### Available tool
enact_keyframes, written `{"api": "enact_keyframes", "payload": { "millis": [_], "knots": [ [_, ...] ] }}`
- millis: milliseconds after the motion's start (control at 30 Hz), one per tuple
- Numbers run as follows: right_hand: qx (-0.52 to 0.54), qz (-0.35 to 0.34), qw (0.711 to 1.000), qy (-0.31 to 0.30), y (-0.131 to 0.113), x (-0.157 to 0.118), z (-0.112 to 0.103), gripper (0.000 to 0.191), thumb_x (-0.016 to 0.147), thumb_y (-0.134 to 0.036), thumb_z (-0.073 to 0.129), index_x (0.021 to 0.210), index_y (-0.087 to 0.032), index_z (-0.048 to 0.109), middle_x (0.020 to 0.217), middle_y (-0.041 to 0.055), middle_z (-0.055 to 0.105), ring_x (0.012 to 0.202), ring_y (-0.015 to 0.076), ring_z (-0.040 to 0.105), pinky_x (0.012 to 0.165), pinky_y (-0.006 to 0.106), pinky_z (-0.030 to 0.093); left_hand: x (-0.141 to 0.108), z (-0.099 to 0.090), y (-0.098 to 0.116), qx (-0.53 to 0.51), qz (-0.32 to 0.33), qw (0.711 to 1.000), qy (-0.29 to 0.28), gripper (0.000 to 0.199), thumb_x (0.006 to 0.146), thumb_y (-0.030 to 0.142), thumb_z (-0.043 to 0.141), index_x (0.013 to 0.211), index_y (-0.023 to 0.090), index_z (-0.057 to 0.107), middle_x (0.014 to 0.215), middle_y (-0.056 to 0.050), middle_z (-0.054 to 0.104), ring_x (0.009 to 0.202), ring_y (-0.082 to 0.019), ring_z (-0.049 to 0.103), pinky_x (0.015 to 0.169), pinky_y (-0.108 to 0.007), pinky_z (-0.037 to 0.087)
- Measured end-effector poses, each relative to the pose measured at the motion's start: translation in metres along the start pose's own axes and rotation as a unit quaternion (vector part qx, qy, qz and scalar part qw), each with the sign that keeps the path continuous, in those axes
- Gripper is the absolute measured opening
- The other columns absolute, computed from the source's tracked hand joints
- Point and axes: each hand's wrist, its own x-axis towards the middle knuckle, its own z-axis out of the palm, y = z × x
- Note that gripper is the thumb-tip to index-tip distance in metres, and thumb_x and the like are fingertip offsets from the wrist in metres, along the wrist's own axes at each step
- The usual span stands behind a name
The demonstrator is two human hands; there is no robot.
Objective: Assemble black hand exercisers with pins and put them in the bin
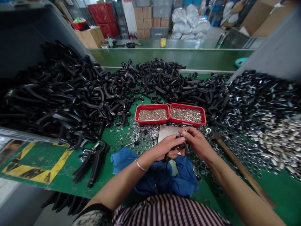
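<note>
In the head view, a black part was held in the left hand, with the fingers closed around it, above the near edge of a metal plate. The right hand was held narrow, its thumb and fingers brought together at the upper end of the same part; what was pinched there was too small to be told. A blue cloth was bunched below the hands on the green worktop. Beyond the plate, two red trays were set side by side, the left tray filled with tiny metal pieces and the right tray with small metal pins. Metal rings were scattered around the plate. To the right, a wooden-handled hammer was laid near loose rings, beside heaped silver cylinders. Black handles were piled to the left and behind the trays, and a jointed black tool was placed near yellow-striped marking.
</note>
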Motion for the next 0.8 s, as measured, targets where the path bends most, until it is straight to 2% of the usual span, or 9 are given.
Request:
{"api": "enact_keyframes", "payload": {
  "millis": [100, 167, 233, 333, 433, 533, 633, 733, 800],
  "knots": [
    [-0.189, -0.065, 0.980, 0.021, -0.003, -0.011, -0.018, 0.025, 0.088, -0.047, 0.063, 0.098, -0.023, 0.064, 0.092, 0.0038, 0.065, 0.081, 0.0192, 0.057, 0.076, 0.035, 0.048, 0.005, -0.010, 0.001, 0.009, 0.076, 0.991, 0.113, 0.031, 0.085, 0.046, 0.061, 0.096, 0.020, 0.050, 0.063, 0.002, 0.063, 0.036, -0.003, 0.035, 0.039, -0.018, 0.025],
    [-0.354, -0.114, 0.928, 0.003, 0.001, -0.030, -0.035, 0.018, 0.091, -0.041, 0.060, 0.093, -0.024, 0.065, 0.090, 0.0058, 0.064, 0.085, 0.0223, 0.057, 0.080, 0.038, 0.046, 0.004, -0.022, 0.005, 0.012, 0.142, 0.972, 0.188, 0.030, 0.086, 0.045, 0.061, 0.097, 0.019, 0.052, 0.069, 0.000, 0.066, 0.044, -0.005, 0.046, 0.044, -0.017, 0.034],
    [-0.481, -0.134, 0.865, -0.041, 0.010, -0.053, -0.049, 0.017, 0.095, -0.036, 0.055, 0.089, -0.023, 0.065, 0.089, 0.0081, 0.063, 0.090, 0.0250, 0.056, 0.083, 0.041, 0.045, -0.001, -0.034, 0.012, 0.021, 0.173, 0.957, 0.233, 0.031, 0.087, 0.047, 0.059, 0.098, 0.018, 0.055, 0.077, -0.002, 0.068, 0.055, -0.007, 0.054, 0.052, -0.017, 0.041],
    [-0.581, -0.120, 0.804, -0.044, 0.030, -0.077, -0.055, 0.017, 0.095, -0.034, 0.053, 0.093, -0.022, 0.064, 0.092, 0.0108, 0.063, 0.091, 0.0277, 0.055, 0.081, 0.042, 0.046, -0.004, -0.042, 0.017, 0.044, 0.155, 0.959, 0.232, 0.032, 0.087, 0.048, 0.061, 0.098, 0.018, 0.057, 0.079, -0.003, 0.069, 0.061, -0.008, 0.058, 0.058, -0.018, 0.045],
    [-0.610, -0.105, 0.785, -0.006, 0.045, -0.078, -0.050, 0.015, 0.095, -0.031, 0.052, 0.089, -0.021, 0.063, 0.092, 0.0110, 0.062, 0.090, 0.0279, 0.056, 0.077, 0.041, 0.047, 0.002, -0.034, 0.010, 0.044, 0.127, 0.970, 0.202, 0.032, 0.084, 0.047, 0.064, 0.096, 0.018, 0.055, 0.076, -0.002, 0.069, 0.057, -0.008, 0.056, 0.056, -0.018, 0.042],
    [-0.585, -0.104, 0.805, -0.004, 0.041, -0.068, -0.049, 0.014, 0.094, -0.028, 0.053, 0.084, -0.022, 0.062, 0.090, 0.0096, 0.061, 0.089, 0.0266, 0.056, 0.077, 0.039, 0.047, 0.006, -0.020, -0.003, 0.056, 0.134, 0.966, 0.216, 0.034, 0.083, 0.048, 0.067, 0.094, 0.019, 0.054, 0.069, 0.000, 0.066, 0.050, -0.007, 0.051, 0.050, -0.017, 0.036],
    [-0.489, -0.131, 0.861, 0.044, 0.022, -0.061, -0.045, 0.013, 0.092, -0.033, 0.058, 0.084, -0.023, 0.062, 0.092, 0.0088, 0.063, 0.090, 0.0262, 0.057, 0.083, 0.043, 0.046, 0.005, -0.010, -0.011, 0.104, 0.165, 0.941, 0.276, 0.034, 0.087, 0.051, 0.062, 0.092, 0.018, 0.057, 0.069, 0.000, 0.066, 0.049, -0.008, 0.050, 0.048, -0.019, 0.035],
    [-0.255, -0.088, 0.957, 0.107, 0.007, -0.054, -0.025, 0.017, 0.090, -0.041, 0.063, 0.093, -0.024, 0.063, 0.093, 0.0062, 0.067, 0.085, 0.0229, 0.062, 0.084, 0.042, 0.048, 0.002, -0.002, -0.012, 0.167, 0.216, 0.912, 0.306, 0.033, 0.093, 0.051, 0.054, 0.092, 0.019, 0.062, 0.088, -0.004, 0.070, 0.069, -0.012, 0.061, 0.065, -0.023, 0.046],
    [-0.064, -0.032, 0.993, 0.092, 0.003, -0.047, -0.004, 0.026, 0.088, -0.045, 0.067, 0.103, -0.025, 0.062, 0.095, 0.0046, 0.069, 0.082, 0.0199, 0.066, 0.081, 0.038, 0.052, 0.001, 0.002, -0.011, 0.215, 0.252, 0.891, 0.310, 0.031, 0.096, 0.047, 0.050, 0.096, 0.019, 0.064, 0.098, -0.006, 0.068, 0.089, -0.016, 0.062, 0.083, -0.026, 0.047]
  ]
}}
